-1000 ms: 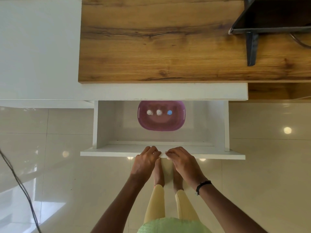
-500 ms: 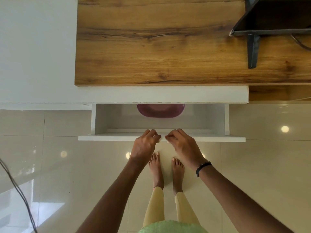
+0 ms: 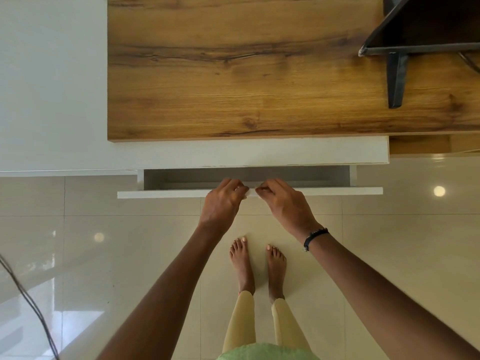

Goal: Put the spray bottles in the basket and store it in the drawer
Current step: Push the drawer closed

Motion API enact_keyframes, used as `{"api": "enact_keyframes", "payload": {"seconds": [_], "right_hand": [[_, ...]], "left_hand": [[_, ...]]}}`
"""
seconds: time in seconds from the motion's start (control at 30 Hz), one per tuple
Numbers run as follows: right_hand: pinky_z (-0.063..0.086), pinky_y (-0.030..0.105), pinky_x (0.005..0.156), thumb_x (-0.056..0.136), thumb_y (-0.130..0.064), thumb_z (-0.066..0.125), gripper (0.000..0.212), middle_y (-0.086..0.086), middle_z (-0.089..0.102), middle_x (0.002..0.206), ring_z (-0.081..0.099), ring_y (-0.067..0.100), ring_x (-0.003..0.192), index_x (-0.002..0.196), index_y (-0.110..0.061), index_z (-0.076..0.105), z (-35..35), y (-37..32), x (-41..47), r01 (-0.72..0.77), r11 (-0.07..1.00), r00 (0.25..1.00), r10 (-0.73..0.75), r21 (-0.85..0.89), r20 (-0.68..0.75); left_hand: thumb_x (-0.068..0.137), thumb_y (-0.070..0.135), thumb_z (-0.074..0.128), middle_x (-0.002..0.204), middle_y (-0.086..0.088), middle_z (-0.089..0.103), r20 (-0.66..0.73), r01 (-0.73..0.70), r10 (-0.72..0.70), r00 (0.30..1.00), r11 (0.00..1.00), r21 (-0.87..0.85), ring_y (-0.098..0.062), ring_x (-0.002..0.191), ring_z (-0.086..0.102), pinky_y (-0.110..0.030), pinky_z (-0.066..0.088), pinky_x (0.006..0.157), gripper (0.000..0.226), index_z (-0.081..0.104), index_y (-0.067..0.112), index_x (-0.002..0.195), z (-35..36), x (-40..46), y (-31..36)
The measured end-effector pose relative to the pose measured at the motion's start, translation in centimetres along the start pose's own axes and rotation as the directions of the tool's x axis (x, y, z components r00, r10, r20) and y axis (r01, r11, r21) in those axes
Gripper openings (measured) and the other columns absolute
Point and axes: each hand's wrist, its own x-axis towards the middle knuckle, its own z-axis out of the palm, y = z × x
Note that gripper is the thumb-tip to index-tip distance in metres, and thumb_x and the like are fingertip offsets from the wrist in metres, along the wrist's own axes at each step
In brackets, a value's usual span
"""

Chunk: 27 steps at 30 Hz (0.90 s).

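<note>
The white drawer [image 3: 161, 194] stands out only a narrow way from under the wooden-topped cabinet [image 3: 233, 74]. A thin strip of its grey inside shows. The pink basket and the spray bottles are hidden under the cabinet top. My left hand [image 3: 222, 202] and my right hand [image 3: 284, 203] sit side by side on the middle of the drawer's front panel, fingers curled over its top edge.
A black stand [image 3: 397, 74] rests on the wood at the far right. A white unit [image 3: 52, 87] adjoins the cabinet on the left. A dark cable [image 3: 28, 302] crosses the glossy tiled floor at lower left. My bare feet [image 3: 257, 266] stand below the drawer.
The drawer has slid back into the cabinet with both hands on its front. The basket with the bottles, visible a second ago, has gone out of sight under the top.
</note>
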Motion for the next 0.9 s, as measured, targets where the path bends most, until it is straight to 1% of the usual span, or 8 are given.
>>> {"api": "enact_keyframes", "payload": {"seconds": [0.07,0.13,0.2,0.3,0.37,0.53,0.73,0.9], "right_hand": [[0.06,0.029,0.066,0.073,-0.002,0.078,0.034,0.013,0.068,0.099,0.065,0.023,0.087,0.106,-0.005,0.067,0.0,0.4,0.6,0.03,0.999,0.999,-0.03,-0.012,-0.043],[0.056,0.033,0.082,0.077,-0.007,0.074,0.042,0.013,0.065,0.111,0.059,0.025,0.102,0.117,-0.005,0.061,-0.2,0.8,1.3,0.013,0.999,0.996,-0.016,-0.037,-0.085],[0.049,0.034,0.095,0.08,-0.015,0.073,0.054,0.013,0.06,0.122,0.05,0.025,0.115,0.128,-0.005,0.052,-0.6,1.2,2.0,-0.037,0.998,0.995,0.032,-0.055,-0.096],[0.047,0.034,0.101,0.081,-0.015,0.073,0.057,0.014,0.058,0.126,0.051,0.025,0.119,0.131,-0.004,0.05,-0.9,1.4,2.6,-0.024,0.998,0.997,0.019,-0.06,-0.08],[0.049,0.032,0.098,0.081,-0.013,0.073,0.053,0.013,0.06,0.122,0.054,0.025,0.114,0.128,-0.003,0.052,-0.9,1.6,2.9,-0.004,0.998,0.996,-0.001,-0.056,-0.092],[0.051,0.027,0.089,0.083,-0.012,0.07,0.037,0.009,0.064,0.11,0.057,0.021,0.103,0.118,-0.007,0.059,-0.7,1.9,3.9,-0.004,0.999,0.991,-0.002,-0.049,-0.136],[0.052,0.024,0.07,0.09,-0.01,0.062,0.016,0.005,0.065,0.097,0.058,0.018,0.089,0.105,-0.011,0.064,-0.5,2.3,4.9,0.007,0.997,0.985,-0.021,-0.081,-0.169],[0.051,0.023,0.058,0.09,-0.011,0.062,0.011,0.003,0.064,0.092,0.058,0.017,0.083,0.101,-0.012,0.064,-0.5,2.3,5.2,0.004,0.991,0.986,-0.026,-0.135,-0.162]], "left_hand": [[0.07,0.007,0.081,0.091,-0.007,0.069,-0.048,-0.038,0.04,0.998,0.999,0.037,-0.023,0.081,0.064,-0.033,0.056,0.062,0.028,0.068,0.008,0.095,-0.4,0.6,-0.1],[0.068,0.013,0.082,0.1,-0.009,0.065,-0.078,-0.023,0.029,0.997,0.997,0.076,-0.024,0.088,0.061,-0.035,0.054,0.072,0.043,0.061,0.008,0.106,-0.9,1.2,-0.1],[0.066,0.017,0.083,0.104,-0.01,0.061,-0.09,0.018,-0.011,0.996,0.997,0.081,-0.025,0.09,0.058,-0.035,0.052,0.076,0.053,0.054,0.01,0.111,-1.3,1.8,-0.2],[0.066,0.019,0.084,0.107,-0.011,0.059,-0.085,0.055,-0.05,0.995,0.997,0.05,-0.026,0.093,0.057,-0.035,0.051,0.078,0.056,0.053,0.01,0.111,-1.5,2.6,-0.4],[0.065,0.018,0.084,0.106,-0.011,0.06,-0.083,0.063,-0.06,0.995,0.998,0.031,-0.026,0.092,0.057,-0.035,0.05,0.077,0.054,0.056,0.009,0.11,-1.7,3.1,-0.6],[0.061,0.012,0.086,0.095,-0.008,0.062,-0.095,0.063,-0.065,0.993,0.998,-0.026,-0.024,0.082,0.056,-0.033,0.05,0.068,0.046,0.06,0.008,0.098,-2.3,4.3,-0.8],[0.065,0.004,0.082,0.084,-0.006,0.062,-0.111,0.061,-0.063,0.992,0.998,-0.026,-0.023,0.073,0.055,-0.033,0.048,0.059,0.031,0.061,0.009,0.086,-2.2,5.6,-1.2],[0.071,0.001,0.077,0.081,-0.007,0.061,-0.128,0.025,-0.024,0.991,1.0,0.006,-0.023,0.069,0.053,-0.033,0.048,0.057,0.023,0.061,0.008,0.085,-1.8,5.8,-1.5]]}}
